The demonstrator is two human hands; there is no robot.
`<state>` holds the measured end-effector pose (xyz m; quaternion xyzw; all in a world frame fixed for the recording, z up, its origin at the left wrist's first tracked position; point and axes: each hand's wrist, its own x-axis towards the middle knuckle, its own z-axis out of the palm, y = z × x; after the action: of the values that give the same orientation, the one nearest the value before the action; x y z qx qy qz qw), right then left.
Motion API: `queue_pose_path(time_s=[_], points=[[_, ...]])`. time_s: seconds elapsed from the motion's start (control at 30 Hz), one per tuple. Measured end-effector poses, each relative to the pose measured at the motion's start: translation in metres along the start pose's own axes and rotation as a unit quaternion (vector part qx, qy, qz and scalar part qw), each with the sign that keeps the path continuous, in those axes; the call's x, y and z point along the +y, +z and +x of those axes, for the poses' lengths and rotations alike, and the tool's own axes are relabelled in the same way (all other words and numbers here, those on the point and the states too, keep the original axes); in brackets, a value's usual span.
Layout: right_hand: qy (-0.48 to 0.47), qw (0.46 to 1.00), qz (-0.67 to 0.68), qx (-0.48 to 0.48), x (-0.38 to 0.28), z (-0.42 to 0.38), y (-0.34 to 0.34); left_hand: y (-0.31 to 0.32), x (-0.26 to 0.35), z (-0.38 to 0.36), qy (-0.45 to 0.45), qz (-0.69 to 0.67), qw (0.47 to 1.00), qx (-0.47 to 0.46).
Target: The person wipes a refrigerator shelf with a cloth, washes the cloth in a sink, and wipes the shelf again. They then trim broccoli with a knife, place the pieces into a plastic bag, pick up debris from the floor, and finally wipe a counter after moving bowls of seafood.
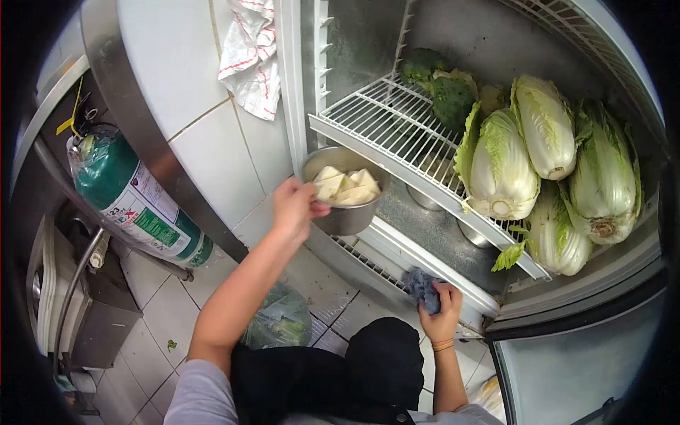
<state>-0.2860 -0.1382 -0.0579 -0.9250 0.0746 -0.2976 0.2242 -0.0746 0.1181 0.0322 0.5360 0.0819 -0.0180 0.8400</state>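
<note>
My left hand (296,207) is closed on the rim of a round metal pot (348,218) at the fridge's left opening. Pale, wedge-cut vegetable pieces (347,187) fill the pot; their kind I cannot make out. Down by the fridge's bottom sill, my right hand (444,312) grips a crumpled grey-blue cloth (423,289). Above it, several napa cabbages (504,166) lie on a white wire shelf (382,103), with heads of broccoli (452,99) behind them. Beneath that shelf, metal containers (473,234) stand on the fridge floor, partly hidden by the wires.
The fridge door (581,368) hangs open at lower right. A green cylinder (138,195) stands behind a metal rail at left. On the tiled floor, a plastic bag of greens (283,322) sits beside my legs. A white cloth with red stripes (251,60) hangs at the wall.
</note>
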Motion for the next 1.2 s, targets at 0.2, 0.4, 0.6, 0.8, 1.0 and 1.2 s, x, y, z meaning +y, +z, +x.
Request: queue_pose_path(time_s=[0.2, 0.4, 0.6, 0.8, 1.0, 1.2], points=[[0.065, 0.996, -0.062, -0.005, 0.018, -0.031, 0.018, 0.064, -0.035, 0.047, 0.016, -0.019, 1.0, -0.009], [0.035, 0.983, 0.181, -0.016, -0.018, 0.015, 0.042, 0.091, -0.113, 0.111, 0.177, 0.189, 0.963, 0.075], [-0.132, 0.945, 0.235, -0.183, -0.115, 0.075, 0.063, -0.01, -0.041, 0.045, 0.063, 0.334, 0.865, -0.37], [0.006, 0.826, 0.403, -0.394, -0.27, 0.083, 0.064, -0.122, 0.052, -0.094, -0.077, 0.011, 0.994, -0.079], [0.269, 0.393, 0.52, -0.709, -0.452, 0.088, 0.024, -0.147, 0.151, -0.195, 0.062, -0.073, 0.866, 0.49], [0.251, 0.39, 0.493, -0.736, -0.607, 0.043, -0.04, -0.203, 0.292, -0.301, 0.188, -0.246, 0.776, 0.549]])
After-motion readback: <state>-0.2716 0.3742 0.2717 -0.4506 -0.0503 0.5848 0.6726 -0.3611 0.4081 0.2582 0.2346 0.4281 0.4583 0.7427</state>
